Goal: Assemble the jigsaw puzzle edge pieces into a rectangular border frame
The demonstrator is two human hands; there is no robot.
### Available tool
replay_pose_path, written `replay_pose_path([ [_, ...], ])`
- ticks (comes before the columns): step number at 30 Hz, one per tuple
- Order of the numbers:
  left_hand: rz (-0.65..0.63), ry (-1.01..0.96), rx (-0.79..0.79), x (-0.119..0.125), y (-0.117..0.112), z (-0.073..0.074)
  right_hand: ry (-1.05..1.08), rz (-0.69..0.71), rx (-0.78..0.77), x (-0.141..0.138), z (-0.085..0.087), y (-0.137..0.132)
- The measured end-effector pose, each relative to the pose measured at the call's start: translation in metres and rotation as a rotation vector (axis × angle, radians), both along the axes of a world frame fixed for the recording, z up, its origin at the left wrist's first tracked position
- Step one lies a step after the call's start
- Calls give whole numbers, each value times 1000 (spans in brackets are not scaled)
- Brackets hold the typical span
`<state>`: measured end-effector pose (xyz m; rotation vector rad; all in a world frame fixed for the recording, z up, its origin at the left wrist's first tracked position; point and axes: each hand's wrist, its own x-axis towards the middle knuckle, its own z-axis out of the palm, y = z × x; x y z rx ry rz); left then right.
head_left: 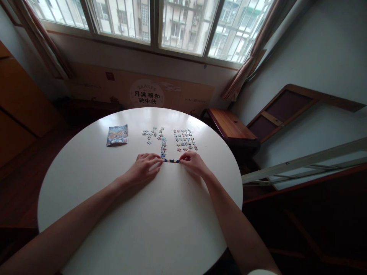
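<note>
Joined jigsaw pieces [163, 147] form an L-shaped strip on the white table, one arm running away from me and the other a dark bottom row [172, 160] running to the right. My left hand [146, 164] rests at the corner of the L, fingers stretched out and fingertips touching it. At the right end of the bottom row, my right hand [194, 162] has thumb and fingers pinched on a jigsaw piece, mostly hidden by the fingertips. Loose jigsaw pieces [149, 133] are scattered beyond the left hand. More loose pieces [185, 139] stand in rows beyond the right hand.
A printed picture sheet or packet [117, 135] lies at the left of the round white table [137, 229]. Past the table's far right edge is a wooden bench or low cabinet [229, 124]. Barred windows [183, 26] line the far wall.
</note>
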<state>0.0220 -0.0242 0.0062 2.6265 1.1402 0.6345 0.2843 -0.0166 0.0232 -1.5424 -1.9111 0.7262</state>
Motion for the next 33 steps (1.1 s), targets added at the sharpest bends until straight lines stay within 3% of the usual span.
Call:
replay_pose_path([
  [14, -3, 15, 7, 0, 1, -2, -12, -18, 44, -3, -5, 2],
  [21, -4, 7, -7, 0, 0, 0, 25, -197, 170, 6, -5, 7],
  [25, -1, -1, -11, -1, 0, -1, -43, -227, 93, 9, -7, 8],
  [33, 0, 0, 1, 0, 0, 0, -141, -159, 23, 1, -3, 1],
])
